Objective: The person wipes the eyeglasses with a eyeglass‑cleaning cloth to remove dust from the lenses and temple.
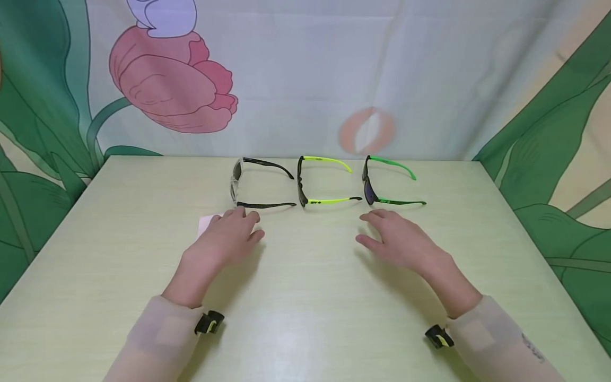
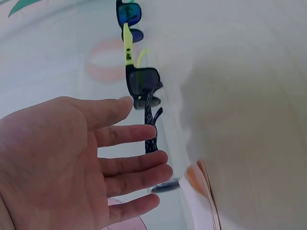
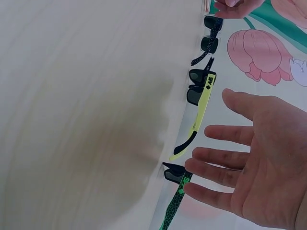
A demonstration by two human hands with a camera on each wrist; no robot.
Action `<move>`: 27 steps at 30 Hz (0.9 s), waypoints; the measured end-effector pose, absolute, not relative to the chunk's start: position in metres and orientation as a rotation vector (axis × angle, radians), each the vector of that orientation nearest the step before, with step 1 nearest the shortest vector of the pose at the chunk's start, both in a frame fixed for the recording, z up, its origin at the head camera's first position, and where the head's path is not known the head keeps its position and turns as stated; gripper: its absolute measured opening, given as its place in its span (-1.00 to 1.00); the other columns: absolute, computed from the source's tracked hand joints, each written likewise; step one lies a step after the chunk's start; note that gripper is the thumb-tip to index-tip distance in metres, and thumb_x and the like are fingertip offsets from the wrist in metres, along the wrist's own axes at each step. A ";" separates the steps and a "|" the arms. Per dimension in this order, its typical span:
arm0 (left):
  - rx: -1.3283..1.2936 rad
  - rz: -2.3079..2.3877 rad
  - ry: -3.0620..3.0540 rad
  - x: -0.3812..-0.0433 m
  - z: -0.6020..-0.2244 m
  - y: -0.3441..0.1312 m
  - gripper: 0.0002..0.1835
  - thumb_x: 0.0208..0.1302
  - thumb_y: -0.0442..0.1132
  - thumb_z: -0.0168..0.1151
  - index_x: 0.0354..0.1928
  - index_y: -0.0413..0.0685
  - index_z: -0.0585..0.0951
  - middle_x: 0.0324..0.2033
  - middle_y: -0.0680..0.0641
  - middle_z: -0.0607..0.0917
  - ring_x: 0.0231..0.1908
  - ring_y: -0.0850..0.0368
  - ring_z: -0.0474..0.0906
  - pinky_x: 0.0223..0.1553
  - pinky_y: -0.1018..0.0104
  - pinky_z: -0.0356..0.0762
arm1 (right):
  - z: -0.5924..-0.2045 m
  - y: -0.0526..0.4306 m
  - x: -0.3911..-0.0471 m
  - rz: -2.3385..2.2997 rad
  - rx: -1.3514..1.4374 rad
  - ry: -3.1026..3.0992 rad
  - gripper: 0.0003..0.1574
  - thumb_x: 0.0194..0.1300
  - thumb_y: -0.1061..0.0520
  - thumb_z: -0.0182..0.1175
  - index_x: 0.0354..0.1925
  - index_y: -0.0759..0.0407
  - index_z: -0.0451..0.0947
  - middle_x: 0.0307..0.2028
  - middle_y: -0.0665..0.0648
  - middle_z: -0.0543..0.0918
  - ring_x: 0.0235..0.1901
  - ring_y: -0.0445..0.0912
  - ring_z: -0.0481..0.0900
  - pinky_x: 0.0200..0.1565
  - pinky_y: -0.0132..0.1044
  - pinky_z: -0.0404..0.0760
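Observation:
Three pairs of sunglasses stand in a row at the table's far side, temples unfolded and pointing right. The leftmost sunglasses [image 1: 237, 180] have a clear frame and black patterned temples. Yellow temples mark the middle sunglasses [image 1: 302, 191], green ones the right sunglasses [image 1: 369, 191]. My left hand [image 1: 224, 239] hovers just in front of the leftmost pair, fingers spread and holding nothing. Partly hidden under it is a pale pinkish folded piece [image 2: 199, 196], cloth or paper. My right hand [image 1: 401, 239] hovers in front of the green-templed pair, its fingers extended and its palm bare.
The pale wooden table [image 1: 310, 307] ends at a hanging curtain [image 1: 305, 79] printed with flowers and leaves, close behind the sunglasses. A black clip-like device [image 1: 209, 322] sits at the left cuff, and a similar device [image 1: 439, 337] at the right.

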State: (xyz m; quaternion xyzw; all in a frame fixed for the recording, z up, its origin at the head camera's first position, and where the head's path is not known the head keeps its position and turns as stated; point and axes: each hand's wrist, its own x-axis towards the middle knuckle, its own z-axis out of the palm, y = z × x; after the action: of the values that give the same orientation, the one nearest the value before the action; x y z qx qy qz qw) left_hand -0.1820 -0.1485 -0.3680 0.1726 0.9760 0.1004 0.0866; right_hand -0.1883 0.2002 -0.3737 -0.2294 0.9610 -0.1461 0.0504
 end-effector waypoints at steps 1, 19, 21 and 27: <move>0.502 0.295 2.905 -0.182 -0.368 -0.151 -0.60 0.60 -0.11 0.00 0.21 -0.29 0.51 0.00 -0.31 0.54 0.05 -0.27 0.48 0.11 -0.27 0.39 | -0.374 0.201 -0.189 -0.442 -0.693 2.926 -0.30 0.51 -0.12 0.19 0.37 0.31 0.44 0.32 0.35 0.47 0.36 0.23 0.38 0.30 0.15 0.42; 0.379 0.276 2.839 -0.197 -0.371 -0.188 -0.70 0.36 -0.46 0.02 0.03 -0.59 0.46 -0.14 -0.38 0.51 -0.16 -0.21 0.46 -0.08 -0.12 0.55 | -0.370 0.203 -0.190 -0.464 -0.673 2.910 -0.30 0.52 -0.13 0.17 0.37 0.31 0.44 0.32 0.35 0.47 0.37 0.22 0.38 0.29 0.16 0.42; 0.367 0.316 2.825 -0.200 -0.372 -0.191 -0.71 0.35 -0.45 0.02 0.00 -0.58 0.46 -0.16 -0.36 0.52 -0.19 -0.18 0.44 -0.08 -0.08 0.53 | -0.370 0.204 -0.190 -0.464 -0.666 2.911 -0.30 0.52 -0.13 0.16 0.37 0.31 0.43 0.33 0.35 0.46 0.38 0.22 0.37 0.29 0.16 0.42; 0.363 0.375 2.821 -0.204 -0.374 -0.196 -0.79 0.35 -0.45 0.16 -0.06 -0.50 0.51 -0.19 -0.30 0.54 -0.20 -0.13 0.43 -0.10 0.02 0.51 | -0.370 0.205 -0.191 -0.460 -0.644 2.909 -0.30 0.53 -0.14 0.15 0.38 0.31 0.43 0.34 0.35 0.45 0.38 0.22 0.36 0.30 0.17 0.40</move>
State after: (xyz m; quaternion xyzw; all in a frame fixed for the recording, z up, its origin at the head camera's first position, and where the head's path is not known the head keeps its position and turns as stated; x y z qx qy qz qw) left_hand -0.2038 -0.1956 -0.3740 0.1254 0.9742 0.1295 0.1360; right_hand -0.1910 0.2054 -0.3696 -0.2133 0.9630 -0.1523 0.0635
